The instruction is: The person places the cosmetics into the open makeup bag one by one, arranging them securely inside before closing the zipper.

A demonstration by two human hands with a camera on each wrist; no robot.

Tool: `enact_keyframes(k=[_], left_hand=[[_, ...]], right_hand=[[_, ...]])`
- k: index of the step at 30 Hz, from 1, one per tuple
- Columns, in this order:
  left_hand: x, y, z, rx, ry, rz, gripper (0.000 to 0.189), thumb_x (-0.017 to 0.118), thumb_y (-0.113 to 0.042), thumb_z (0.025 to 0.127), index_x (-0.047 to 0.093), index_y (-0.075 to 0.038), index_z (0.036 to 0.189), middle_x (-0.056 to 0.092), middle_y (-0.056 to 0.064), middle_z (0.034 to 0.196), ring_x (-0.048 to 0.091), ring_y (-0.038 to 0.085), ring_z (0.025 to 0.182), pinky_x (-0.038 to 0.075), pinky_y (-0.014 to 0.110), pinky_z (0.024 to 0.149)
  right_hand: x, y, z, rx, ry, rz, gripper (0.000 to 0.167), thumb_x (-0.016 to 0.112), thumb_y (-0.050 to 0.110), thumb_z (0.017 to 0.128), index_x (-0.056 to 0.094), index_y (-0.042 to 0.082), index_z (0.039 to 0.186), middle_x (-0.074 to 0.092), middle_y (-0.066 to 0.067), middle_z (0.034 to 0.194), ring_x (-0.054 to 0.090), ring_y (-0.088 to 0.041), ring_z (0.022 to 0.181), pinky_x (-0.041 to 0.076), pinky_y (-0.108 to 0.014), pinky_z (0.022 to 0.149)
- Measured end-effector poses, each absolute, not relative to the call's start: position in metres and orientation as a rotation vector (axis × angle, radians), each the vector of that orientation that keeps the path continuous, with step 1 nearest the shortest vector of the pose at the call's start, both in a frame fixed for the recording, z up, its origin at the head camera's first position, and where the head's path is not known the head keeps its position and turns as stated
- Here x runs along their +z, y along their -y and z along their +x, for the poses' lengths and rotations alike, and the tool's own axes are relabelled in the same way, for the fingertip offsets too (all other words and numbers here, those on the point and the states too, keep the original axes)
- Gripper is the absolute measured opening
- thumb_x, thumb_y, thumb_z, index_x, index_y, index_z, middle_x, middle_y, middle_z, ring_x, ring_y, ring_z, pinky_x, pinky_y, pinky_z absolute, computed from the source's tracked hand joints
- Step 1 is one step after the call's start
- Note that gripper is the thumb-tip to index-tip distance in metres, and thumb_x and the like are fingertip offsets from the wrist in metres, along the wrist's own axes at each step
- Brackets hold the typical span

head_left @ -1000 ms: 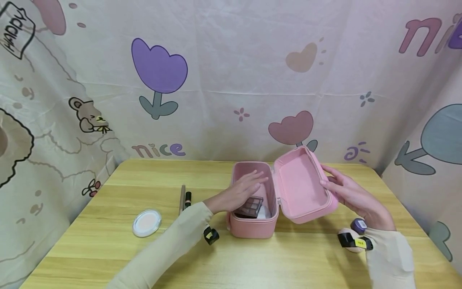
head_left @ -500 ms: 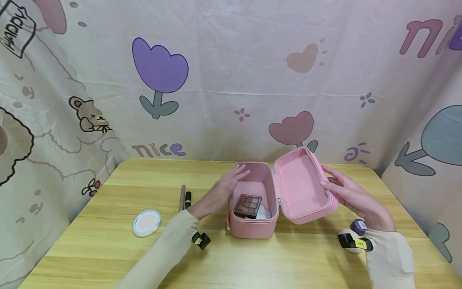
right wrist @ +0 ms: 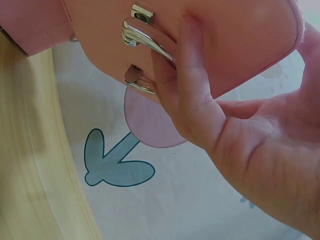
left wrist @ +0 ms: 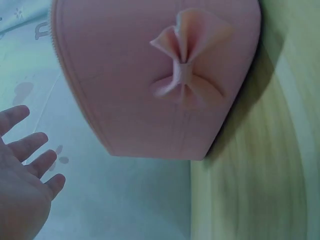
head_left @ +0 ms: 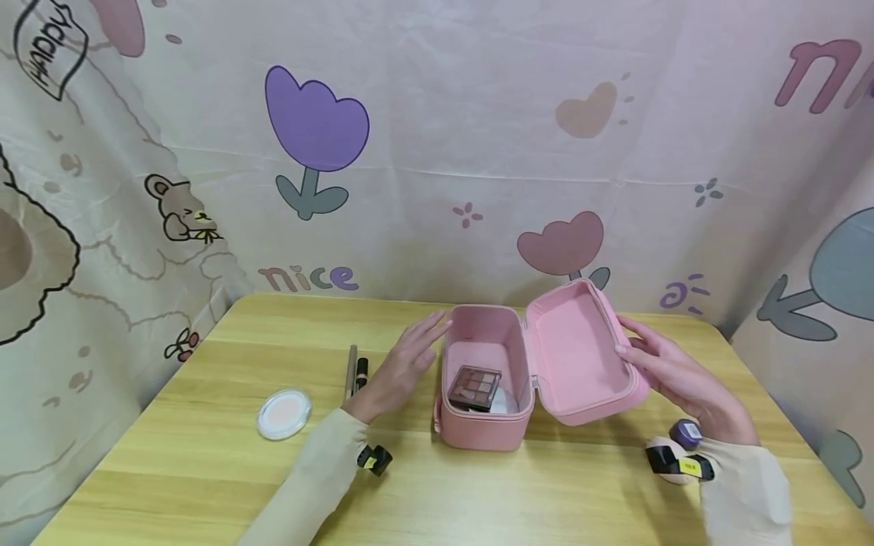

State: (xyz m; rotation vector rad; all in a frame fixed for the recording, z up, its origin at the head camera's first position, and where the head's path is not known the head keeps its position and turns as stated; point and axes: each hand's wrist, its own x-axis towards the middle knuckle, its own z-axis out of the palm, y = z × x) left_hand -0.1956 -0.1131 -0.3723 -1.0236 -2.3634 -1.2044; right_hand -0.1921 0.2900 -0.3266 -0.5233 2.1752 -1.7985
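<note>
A pink cosmetic case (head_left: 486, 434) stands on the table with its lid (head_left: 580, 353) swung out to the right. My right hand (head_left: 672, 371) grips the lid's outer edge, thumb over the rim and fingers behind; its metal-ended handle (right wrist: 150, 42) shows in the right wrist view. Inside the case lie an eyeshadow palette (head_left: 475, 387) and a white item (head_left: 502, 402), partly covered. To the left of the case, my left hand (head_left: 399, 371) hovers with fingers extended, holding nothing. A pink bow (left wrist: 184, 72) decorates the case's side in the left wrist view.
On the left lie a round clear-rimmed compact (head_left: 284, 414), a slim brown pencil (head_left: 351, 370) and a black tube (head_left: 362, 371). A purple jar (head_left: 686, 433) and a pale round item (head_left: 660, 442) sit near my right wrist. A printed cloth (head_left: 423, 152) hangs behind the table.
My left hand has drawn back leftward from over the case to beside it, uncovering the palette. The right hand stays on the lid. The head view has shifted slightly.
</note>
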Motion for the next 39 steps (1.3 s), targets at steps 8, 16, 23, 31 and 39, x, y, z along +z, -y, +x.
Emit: enact_keyframes(k=[8, 16, 23, 31, 39], left_hand=[[-0.37, 0.128, -0.195, -1.178, 2.308, -0.974, 0.061, 0.028, -0.042, 0.103, 0.044, 0.002, 0.142, 0.034, 0.021, 0.15, 0.028, 0.04, 0.138, 0.024, 0.066, 0.105], [-0.37, 0.161, -0.193, -1.152, 2.249, -0.92, 0.055, 0.031, -0.035, 0.104, 0.046, 0.005, 0.139, 0.039, 0.025, 0.146, 0.034, 0.045, 0.132, 0.028, 0.069, 0.101], [-0.376, 0.193, -0.182, -1.242, 2.338, -0.825, 0.048, 0.03, -0.024, 0.104, 0.043, 0.003, 0.142, 0.035, 0.021, 0.15, 0.03, 0.043, 0.135, 0.022, 0.073, 0.101], [-0.382, 0.223, -0.172, -1.321, 2.303, -0.78, 0.045, 0.033, -0.016, 0.103, 0.043, 0.003, 0.142, 0.036, 0.022, 0.149, 0.028, 0.035, 0.136, 0.019, 0.065, 0.106], [-0.385, 0.249, -0.162, -1.377, 2.276, -0.791, 0.044, 0.03, -0.01, 0.102, 0.043, 0.005, 0.141, 0.041, 0.02, 0.145, 0.031, 0.005, 0.134, 0.021, 0.014, 0.105]], right_hand=[[-0.327, -0.291, -0.192, -1.794, -2.181, -0.51, 0.068, 0.043, 0.012, 0.103, -0.001, -0.008, 0.15, 0.047, -0.007, 0.121, 0.062, -0.015, 0.098, 0.056, -0.03, 0.08], [-0.328, -0.29, -0.193, -1.801, -2.169, -0.522, 0.067, 0.043, 0.012, 0.103, -0.001, -0.009, 0.15, 0.048, -0.006, 0.12, 0.062, -0.015, 0.098, 0.056, -0.029, 0.08], [-0.329, -0.292, -0.193, -1.812, -2.159, -0.554, 0.067, 0.042, 0.01, 0.103, -0.002, -0.01, 0.149, 0.05, -0.005, 0.118, 0.063, -0.015, 0.097, 0.056, -0.029, 0.08], [-0.329, -0.292, -0.194, -1.827, -2.14, -0.554, 0.067, 0.042, 0.01, 0.103, -0.002, -0.011, 0.148, 0.051, -0.003, 0.118, 0.063, -0.015, 0.098, 0.056, -0.03, 0.08], [-0.328, -0.292, -0.192, -1.793, -2.165, -0.547, 0.066, 0.042, 0.011, 0.103, -0.001, -0.009, 0.149, 0.05, -0.004, 0.12, 0.062, -0.014, 0.099, 0.056, -0.03, 0.08]])
